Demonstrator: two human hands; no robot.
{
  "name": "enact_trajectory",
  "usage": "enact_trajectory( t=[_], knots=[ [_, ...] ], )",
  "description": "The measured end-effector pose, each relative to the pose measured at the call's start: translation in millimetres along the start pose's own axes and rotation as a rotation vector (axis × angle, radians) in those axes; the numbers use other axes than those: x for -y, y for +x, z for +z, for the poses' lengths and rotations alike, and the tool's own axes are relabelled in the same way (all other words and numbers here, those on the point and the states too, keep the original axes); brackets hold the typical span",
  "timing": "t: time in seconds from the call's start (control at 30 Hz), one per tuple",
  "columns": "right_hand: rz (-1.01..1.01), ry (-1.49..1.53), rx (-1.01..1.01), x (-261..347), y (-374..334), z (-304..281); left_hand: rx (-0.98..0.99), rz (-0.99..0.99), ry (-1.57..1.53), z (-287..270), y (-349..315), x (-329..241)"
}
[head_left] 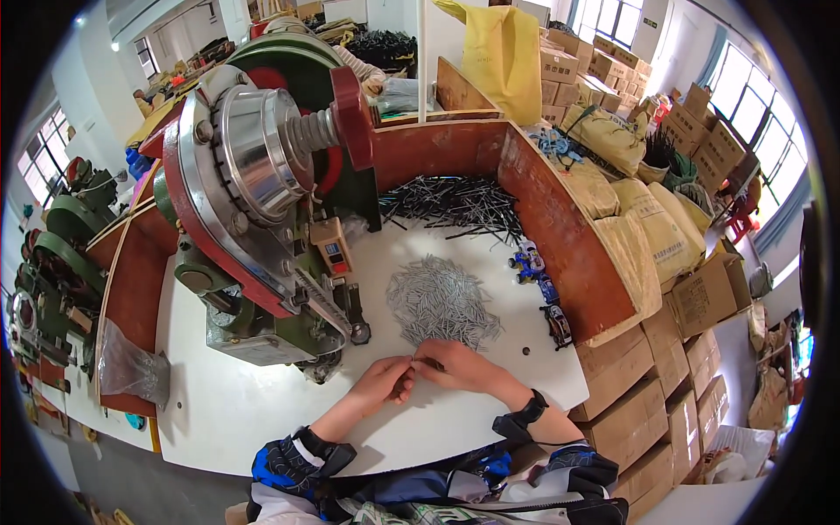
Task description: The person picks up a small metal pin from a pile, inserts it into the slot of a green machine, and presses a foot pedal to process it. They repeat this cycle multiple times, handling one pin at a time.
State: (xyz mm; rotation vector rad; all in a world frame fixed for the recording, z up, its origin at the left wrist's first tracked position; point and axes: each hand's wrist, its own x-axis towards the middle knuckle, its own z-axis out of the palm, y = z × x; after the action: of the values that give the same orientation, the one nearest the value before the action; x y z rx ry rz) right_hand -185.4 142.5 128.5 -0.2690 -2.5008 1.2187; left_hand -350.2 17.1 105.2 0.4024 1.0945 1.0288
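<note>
My left hand (385, 382) and my right hand (457, 364) meet over the white tabletop (490, 411), fingertips pinched together. Whatever lies between the fingers is too small to make out. Just beyond them spreads a loose pile of short, thin silver metal pins (440, 302). Farther back, against the wooden surround, lies a heap of longer black rods (455, 206). To the left of the pins stands a green and red press machine (254, 175) with a large silver flywheel hub; neither hand touches it.
A red-brown wooden barrier (560, 236) borders the table's back and right. Small blue toy vehicles (528, 261) sit along its inner side. A small brown box-like unit (331, 245) is beside the press. A clear plastic bag (131, 367) hangs at left. Cardboard boxes (626, 420) are stacked at right.
</note>
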Motion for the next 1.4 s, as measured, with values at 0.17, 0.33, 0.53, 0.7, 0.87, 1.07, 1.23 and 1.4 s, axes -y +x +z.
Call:
enact_trajectory(
  t=[0.17, 0.33, 0.53, 0.7, 0.87, 1.07, 1.23, 1.4],
  knots=[
    [-0.019, -0.016, -0.015, -2.8, 0.9, -2.2, 0.028, 0.127, 0.115, -0.4, 7.8, 2.7],
    [-0.021, -0.028, -0.025, -0.4, 5.3, -2.5, 0.005, 0.221, 0.161, 2.1, 2.8, 2.7],
    [0.110, -0.007, 0.004, 18.0, 7.1, 2.2, 0.020, 0.339, 0.246, -14.1, 9.3, 23.7],
    [0.148, -0.034, -0.007, 25.5, -3.9, -4.5, 0.024, 0.375, 0.307, 0.7, 15.7, 16.2],
    [0.345, 0.251, 0.013, 26.8, 3.3, 2.9, -0.067, 0.561, 0.406, 2.4, 4.9, 14.4],
    [0.558, 0.689, 0.023, 16.2, 2.7, 3.3, -0.113, 0.715, 0.592, 10.9, -3.5, 1.8],
    [0.616, 0.800, 0.007, 18.1, 1.1, 4.0, -0.155, 0.817, 0.791, 14.5, -9.2, -4.3],
    [0.671, 0.923, -0.042, 15.8, -1.9, 7.5, -0.201, 0.999, 0.936, 15.6, -11.3, -2.7]
  ],
)
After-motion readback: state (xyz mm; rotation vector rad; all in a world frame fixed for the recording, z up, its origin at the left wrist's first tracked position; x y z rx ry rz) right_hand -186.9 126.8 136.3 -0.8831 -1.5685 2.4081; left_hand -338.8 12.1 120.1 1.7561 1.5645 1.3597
